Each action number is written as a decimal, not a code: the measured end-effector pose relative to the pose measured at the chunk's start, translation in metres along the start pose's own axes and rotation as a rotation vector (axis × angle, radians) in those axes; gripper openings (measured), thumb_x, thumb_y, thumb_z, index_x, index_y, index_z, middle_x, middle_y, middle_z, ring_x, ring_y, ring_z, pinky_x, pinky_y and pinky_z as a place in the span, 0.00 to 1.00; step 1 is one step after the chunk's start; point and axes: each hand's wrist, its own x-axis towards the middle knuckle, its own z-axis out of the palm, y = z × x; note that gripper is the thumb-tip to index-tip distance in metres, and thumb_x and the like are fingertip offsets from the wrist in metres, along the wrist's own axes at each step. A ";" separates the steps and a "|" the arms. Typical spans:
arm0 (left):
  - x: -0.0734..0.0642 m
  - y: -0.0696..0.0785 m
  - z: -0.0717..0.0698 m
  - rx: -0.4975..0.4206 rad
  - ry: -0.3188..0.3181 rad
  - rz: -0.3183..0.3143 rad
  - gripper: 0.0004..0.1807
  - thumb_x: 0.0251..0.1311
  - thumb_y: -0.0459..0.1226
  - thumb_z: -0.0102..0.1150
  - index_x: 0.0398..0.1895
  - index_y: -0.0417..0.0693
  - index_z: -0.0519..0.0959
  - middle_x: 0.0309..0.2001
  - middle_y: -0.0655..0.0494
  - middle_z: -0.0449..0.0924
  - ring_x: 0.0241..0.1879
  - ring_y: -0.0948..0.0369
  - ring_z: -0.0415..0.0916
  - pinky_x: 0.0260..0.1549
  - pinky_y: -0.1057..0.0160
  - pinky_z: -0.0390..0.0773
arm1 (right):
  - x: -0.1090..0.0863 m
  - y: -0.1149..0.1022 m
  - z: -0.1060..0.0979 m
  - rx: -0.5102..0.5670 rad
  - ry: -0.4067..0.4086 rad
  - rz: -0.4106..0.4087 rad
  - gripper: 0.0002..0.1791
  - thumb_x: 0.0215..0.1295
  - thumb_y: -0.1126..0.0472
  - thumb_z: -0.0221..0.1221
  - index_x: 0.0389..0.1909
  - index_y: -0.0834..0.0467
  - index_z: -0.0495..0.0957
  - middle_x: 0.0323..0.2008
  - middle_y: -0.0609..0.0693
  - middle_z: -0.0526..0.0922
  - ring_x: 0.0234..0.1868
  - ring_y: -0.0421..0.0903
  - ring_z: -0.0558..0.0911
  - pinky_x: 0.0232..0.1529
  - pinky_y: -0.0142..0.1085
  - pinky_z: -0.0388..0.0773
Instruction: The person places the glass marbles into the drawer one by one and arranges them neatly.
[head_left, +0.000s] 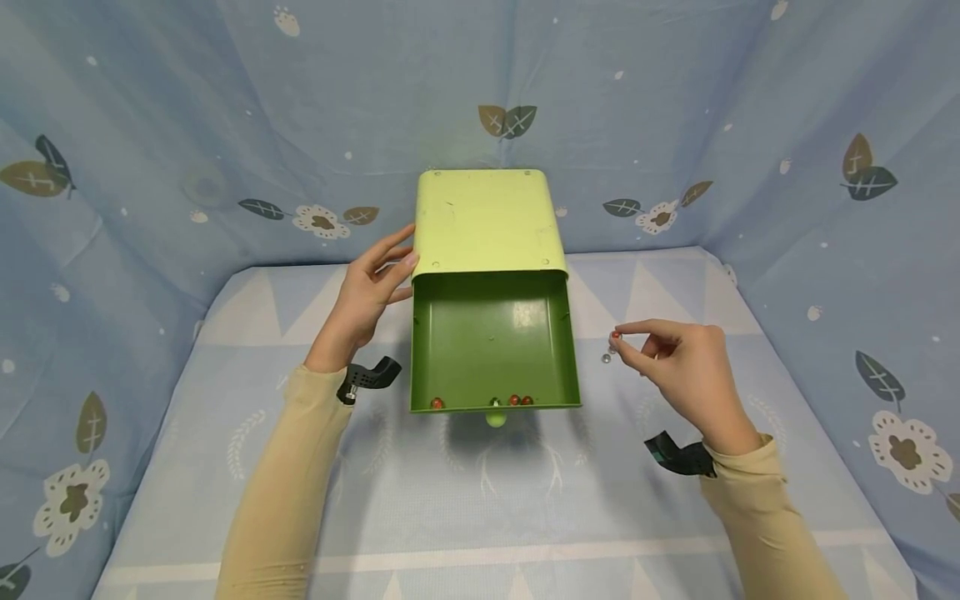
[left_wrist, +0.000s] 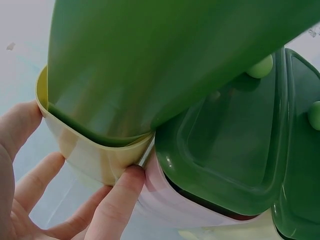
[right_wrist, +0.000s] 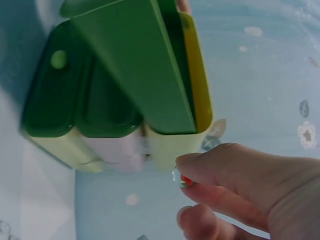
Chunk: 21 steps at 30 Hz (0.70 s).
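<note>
A small stacked drawer unit (head_left: 489, 218) has its top green drawer (head_left: 491, 333) pulled out. Several red and clear marbles (head_left: 437, 403) lie along the drawer's front edge. My left hand (head_left: 362, 296) rests its spread fingertips against the left side of the unit; in the left wrist view they touch the pale yellow casing (left_wrist: 95, 157). To the right of the drawer, my right hand (head_left: 686, 367) pinches a clear marble with red inside (right_wrist: 186, 180) between thumb and forefinger. Just below those fingertips, a clear marble (head_left: 606, 358) sits on the cloth.
Two lower green drawers (left_wrist: 225, 145) with round knobs (left_wrist: 261, 67) are pushed in beneath the top one. A green knob (head_left: 496, 419) sticks out from the open drawer's front. Blue patterned curtain (head_left: 637, 125) surrounds the cloth-covered table (head_left: 480, 517) at the back and sides.
</note>
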 end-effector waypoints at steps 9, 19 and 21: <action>0.000 -0.001 0.000 0.007 0.001 0.001 0.31 0.84 0.46 0.60 0.86 0.64 0.67 0.76 0.44 0.67 0.73 0.47 0.72 0.69 0.38 0.80 | 0.004 -0.010 -0.007 0.004 0.010 -0.031 0.09 0.66 0.66 0.78 0.45 0.52 0.96 0.15 0.38 0.74 0.16 0.40 0.70 0.15 0.29 0.60; 0.001 -0.001 -0.001 0.007 0.002 -0.002 0.31 0.84 0.46 0.60 0.86 0.64 0.67 0.77 0.44 0.67 0.74 0.47 0.71 0.69 0.38 0.80 | 0.010 -0.022 -0.011 0.007 0.028 -0.078 0.09 0.65 0.65 0.79 0.43 0.51 0.96 0.15 0.35 0.75 0.16 0.38 0.71 0.16 0.29 0.61; 0.001 -0.001 -0.001 0.009 0.001 -0.002 0.31 0.84 0.46 0.60 0.86 0.64 0.67 0.77 0.44 0.67 0.75 0.47 0.71 0.69 0.38 0.79 | 0.012 -0.024 -0.012 0.012 0.033 -0.087 0.09 0.64 0.65 0.79 0.43 0.51 0.96 0.15 0.35 0.75 0.16 0.38 0.71 0.16 0.28 0.61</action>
